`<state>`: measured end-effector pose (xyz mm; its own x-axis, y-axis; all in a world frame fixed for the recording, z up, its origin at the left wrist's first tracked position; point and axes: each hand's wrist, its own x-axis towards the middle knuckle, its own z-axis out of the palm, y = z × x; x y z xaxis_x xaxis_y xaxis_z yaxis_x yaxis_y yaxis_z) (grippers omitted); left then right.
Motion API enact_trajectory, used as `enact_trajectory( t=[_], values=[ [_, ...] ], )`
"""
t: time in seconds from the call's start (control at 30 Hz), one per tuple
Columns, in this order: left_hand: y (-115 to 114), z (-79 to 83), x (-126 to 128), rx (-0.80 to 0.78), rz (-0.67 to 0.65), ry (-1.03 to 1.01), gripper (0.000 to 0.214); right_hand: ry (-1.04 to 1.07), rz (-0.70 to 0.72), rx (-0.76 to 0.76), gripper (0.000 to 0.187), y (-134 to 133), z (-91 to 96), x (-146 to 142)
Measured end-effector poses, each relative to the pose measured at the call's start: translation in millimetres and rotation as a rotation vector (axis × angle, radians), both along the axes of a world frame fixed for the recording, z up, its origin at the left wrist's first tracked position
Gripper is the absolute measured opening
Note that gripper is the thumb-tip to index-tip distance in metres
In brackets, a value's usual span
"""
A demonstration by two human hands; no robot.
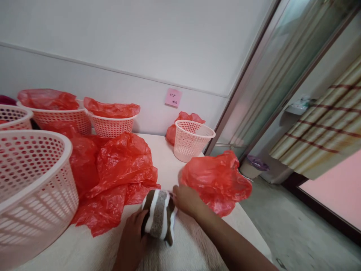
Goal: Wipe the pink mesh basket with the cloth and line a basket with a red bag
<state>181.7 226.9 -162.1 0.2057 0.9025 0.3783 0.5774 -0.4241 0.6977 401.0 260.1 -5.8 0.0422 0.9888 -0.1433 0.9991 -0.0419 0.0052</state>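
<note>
A small folded towel (158, 218) with brown, grey and white stripes stands bunched up near the front of the cloth-covered table. Around its left side my left hand (134, 231) is closed, with the fingertips partly hidden. At the upper right edge of the towel, my right hand (184, 199) has its fingers pinched together on the fabric. Just beyond the right hand lies a crumpled red plastic bag (216, 180). Another heap of red plastic bags (124, 162) spreads out behind and to the left of the towel.
A large pink plastic basket (36, 210) stands close on the left. Two baskets lined with red bags (113, 126) are against the wall, and a smaller pink basket (188, 145) is at the back right. The table's right edge drops to a floor with a bin (251, 167).
</note>
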Motion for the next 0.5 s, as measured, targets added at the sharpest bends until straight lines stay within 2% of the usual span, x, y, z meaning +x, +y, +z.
enact_trajectory(
  t=[0.1,0.27,0.37,0.5],
  values=[
    [-1.1,6.3,-3.4,-0.024,-0.005,-0.029,0.060,0.090,-0.004,0.161,0.026,48.3,29.7,5.3],
    [0.3,14.2,-28.1,-0.018,0.096,-0.070,0.046,0.070,-0.224,0.494,0.042,127.2,74.7,48.3],
    [0.8,19.8,-52.3,0.029,0.225,-0.108,0.044,0.039,-0.312,0.597,0.046,149.7,83.5,76.1],
    [3.1,28.0,-78.8,0.115,0.342,-0.108,0.048,0.024,-0.343,0.618,0.051,160.4,77.3,96.3]
  ],
)
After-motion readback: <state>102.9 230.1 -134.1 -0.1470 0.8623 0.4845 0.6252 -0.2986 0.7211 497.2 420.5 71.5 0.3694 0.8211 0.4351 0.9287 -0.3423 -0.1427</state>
